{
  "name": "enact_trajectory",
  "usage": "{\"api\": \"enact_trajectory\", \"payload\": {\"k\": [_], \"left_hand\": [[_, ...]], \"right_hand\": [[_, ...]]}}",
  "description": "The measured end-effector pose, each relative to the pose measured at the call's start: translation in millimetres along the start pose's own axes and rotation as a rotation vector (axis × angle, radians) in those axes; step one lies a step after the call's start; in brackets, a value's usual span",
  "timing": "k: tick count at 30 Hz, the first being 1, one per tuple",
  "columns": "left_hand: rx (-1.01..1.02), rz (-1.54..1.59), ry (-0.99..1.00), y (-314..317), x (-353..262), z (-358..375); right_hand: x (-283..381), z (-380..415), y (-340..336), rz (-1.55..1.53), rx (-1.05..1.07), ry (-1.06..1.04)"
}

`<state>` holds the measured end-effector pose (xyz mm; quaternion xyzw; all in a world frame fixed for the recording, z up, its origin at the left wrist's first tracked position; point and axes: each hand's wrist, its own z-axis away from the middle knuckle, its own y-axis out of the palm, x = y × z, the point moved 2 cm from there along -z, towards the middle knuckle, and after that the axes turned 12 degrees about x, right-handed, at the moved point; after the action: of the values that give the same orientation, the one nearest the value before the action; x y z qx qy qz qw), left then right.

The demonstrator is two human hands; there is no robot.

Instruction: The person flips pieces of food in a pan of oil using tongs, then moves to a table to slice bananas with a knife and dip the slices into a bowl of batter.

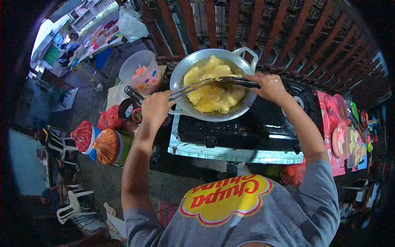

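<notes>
A silver two-handled wok [178, 74] on the stove holds bubbling oil and several yellow battered pieces [224, 99] frying in it. My left hand [155, 108], at the wok's left rim, is closed around a long metal utensil [189, 89] with a black handle end. Its far tip reaches over the middle of the wok. From the right rim, my right hand [267, 85] grips a slim black utensil [236, 81] that looks like tongs. The two tools meet above the frying pieces, and their tips are hard to tell apart.
Left of the wok stands a clear plastic tub [140, 68] with orange contents. Nearby are covered containers, one with an orange wrap [108, 144]. The second burner [297, 99] is at right, beside a pink-covered table [323, 123] with sliced pieces [354, 142]. A slatted fence [284, 33] rises behind.
</notes>
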<state>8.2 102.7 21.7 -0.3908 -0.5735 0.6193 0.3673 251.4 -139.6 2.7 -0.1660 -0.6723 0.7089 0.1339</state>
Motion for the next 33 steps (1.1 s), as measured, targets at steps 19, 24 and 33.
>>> {"api": "enact_trajectory", "payload": {"k": [19,24,33], "left_hand": [[0.126,0.089,-0.087,6.7,13.8,8.4],[0.111,0.110,-0.072,5.5,12.5,11.8],[0.132,0.147,-0.084,1.1,15.6,14.9]], "right_hand": [[-16.0,20.1,8.3,0.034,-0.174,-0.246],[-23.6,18.9,10.6,0.085,-0.181,-0.283],[-30.8,21.1,5.8,0.162,-0.145,-0.349]]}}
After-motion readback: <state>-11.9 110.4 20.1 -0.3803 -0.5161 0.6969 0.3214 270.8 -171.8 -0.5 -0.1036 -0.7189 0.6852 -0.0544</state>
